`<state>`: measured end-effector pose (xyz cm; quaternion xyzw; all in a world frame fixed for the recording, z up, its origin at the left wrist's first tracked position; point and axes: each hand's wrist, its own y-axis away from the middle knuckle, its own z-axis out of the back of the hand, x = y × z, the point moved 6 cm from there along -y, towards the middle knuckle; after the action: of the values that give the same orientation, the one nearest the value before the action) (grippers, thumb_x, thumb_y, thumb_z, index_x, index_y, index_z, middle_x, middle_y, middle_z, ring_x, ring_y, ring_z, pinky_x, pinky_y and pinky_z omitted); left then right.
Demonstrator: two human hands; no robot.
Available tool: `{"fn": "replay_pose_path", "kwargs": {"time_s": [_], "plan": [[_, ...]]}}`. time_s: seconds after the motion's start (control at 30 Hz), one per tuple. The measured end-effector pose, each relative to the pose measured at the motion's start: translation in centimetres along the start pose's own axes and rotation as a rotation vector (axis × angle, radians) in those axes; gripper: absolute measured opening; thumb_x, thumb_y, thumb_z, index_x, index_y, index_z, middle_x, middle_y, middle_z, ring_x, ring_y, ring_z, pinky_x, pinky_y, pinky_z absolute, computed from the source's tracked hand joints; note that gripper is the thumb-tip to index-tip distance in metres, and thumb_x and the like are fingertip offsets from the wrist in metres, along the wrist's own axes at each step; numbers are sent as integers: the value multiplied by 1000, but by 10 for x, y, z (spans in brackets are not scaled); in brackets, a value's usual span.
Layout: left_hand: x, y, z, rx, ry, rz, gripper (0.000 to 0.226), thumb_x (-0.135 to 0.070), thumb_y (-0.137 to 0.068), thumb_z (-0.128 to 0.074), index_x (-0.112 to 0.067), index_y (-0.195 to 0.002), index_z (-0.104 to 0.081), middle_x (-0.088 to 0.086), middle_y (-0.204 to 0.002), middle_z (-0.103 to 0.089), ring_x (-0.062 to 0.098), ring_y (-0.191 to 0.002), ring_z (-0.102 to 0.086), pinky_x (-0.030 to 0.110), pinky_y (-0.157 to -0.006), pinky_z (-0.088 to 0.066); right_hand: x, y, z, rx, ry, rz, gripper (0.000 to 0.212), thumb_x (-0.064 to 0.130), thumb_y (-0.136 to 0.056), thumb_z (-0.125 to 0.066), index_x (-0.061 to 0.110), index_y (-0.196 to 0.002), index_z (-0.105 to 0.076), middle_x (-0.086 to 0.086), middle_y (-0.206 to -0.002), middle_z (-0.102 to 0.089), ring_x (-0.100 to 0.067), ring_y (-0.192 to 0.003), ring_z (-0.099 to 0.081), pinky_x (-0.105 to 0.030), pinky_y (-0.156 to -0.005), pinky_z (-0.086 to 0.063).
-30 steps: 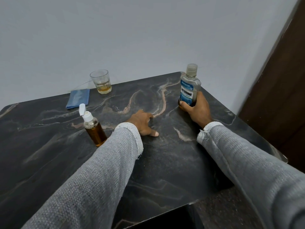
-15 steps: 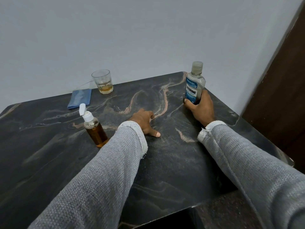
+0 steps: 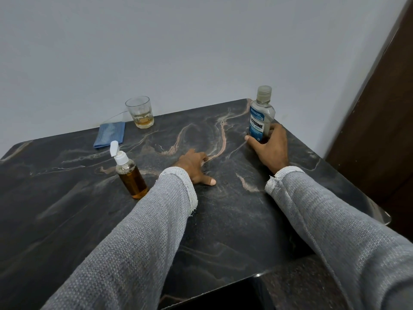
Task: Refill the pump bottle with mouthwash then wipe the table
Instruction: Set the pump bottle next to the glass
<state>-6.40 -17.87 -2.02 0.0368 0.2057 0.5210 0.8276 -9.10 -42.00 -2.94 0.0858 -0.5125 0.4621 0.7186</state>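
Observation:
A clear mouthwash bottle with a blue label and a grey cap stands upright near the far right corner of the dark marble table. My right hand grips its lower part, thumb in front. A small bottle of amber liquid with a white flip cap standing open sits left of centre. My left hand rests on the table just right of it, fingers curled under and thumb stretched out, holding nothing. A folded blue cloth lies at the back left.
A glass tumbler with a little amber liquid stands at the back beside the cloth, near the grey wall. A dark wooden door rises to the right of the table. The table's front edge drops off at bottom right.
My right hand has shifted the mouthwash bottle slightly and turned its label toward me. The left hand has stayed on the table.

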Motion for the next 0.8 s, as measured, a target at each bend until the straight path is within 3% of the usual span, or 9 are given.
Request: {"fn": "replay_pose_path", "kwargs": {"time_s": [0.13, 0.4, 0.47, 0.57, 0.67, 0.8], "plan": [[2, 6, -3, -20, 73, 3, 74, -41, -74, -81, -17, -136, -47, 10, -138, -43, 32, -128, -45, 49, -107, -40, 3, 18, 12, -70, 20, -38, 72, 53, -71, -79, 14, -120, -42, -1, -116, -43, -20, -110, -48, -32, -93, -47], [3, 49, -11, -34, 277, -59, 61, -35, -88, -68, -14, -140, -42, 5, -144, -47, 25, -131, -46, 33, -105, -34, 27, 75, 9, 4, -7, 11, 42, 48, -81, -69, 22, -103, -43, -2, -103, -53, -19, -90, -56, -36, -79, -51], [12, 64, -9, -16, 327, -53, 63, -37, -90, -65, -17, -143, -40, 2, -147, -45, 23, -134, -43, 30, -105, -32, 38, 88, 0, 63, -21, 59, 37, 46, -83, -68, 23, -100, -45, -1, -97, -54, -17, -83, -55, -34, -75, -51], [26, 86, -7, -49, 336, -74, 61, -40, -90, -63, -18, -143, -43, 0, -144, -48, 19, -132, -45, 25, -100, -32, 61, 106, -20, 184, -75, 133, 32, 42, -84, -68, 23, -100, -48, 0, -98, -56, -16, -89, -56, -31, -79, -50], [45, 108, -11, -111, 390, -92, 58, -39, -90, -64, -18, -141, -47, 0, -144, -49, 16, -131, -46, 35, -111, -36, 92, 124, -47, 306, -101, 211, 32, 39, -86, -68, 21, -107, -51, -1, -104, -56, -12, -93, -54, -26, -83, -47], [68, 133, -19, -171, 548, -138, 44, -26, -91, -65, -10, -131, -56, 3, -135, -57, 14, -127, -51, 36, -111, -39, 139, 148, -83, 452, -169, 278, 38, 30, -87, -68, 17, -119, -51, -1, -113, -55, -10, -101, -53, -20, -87, -46]]}}
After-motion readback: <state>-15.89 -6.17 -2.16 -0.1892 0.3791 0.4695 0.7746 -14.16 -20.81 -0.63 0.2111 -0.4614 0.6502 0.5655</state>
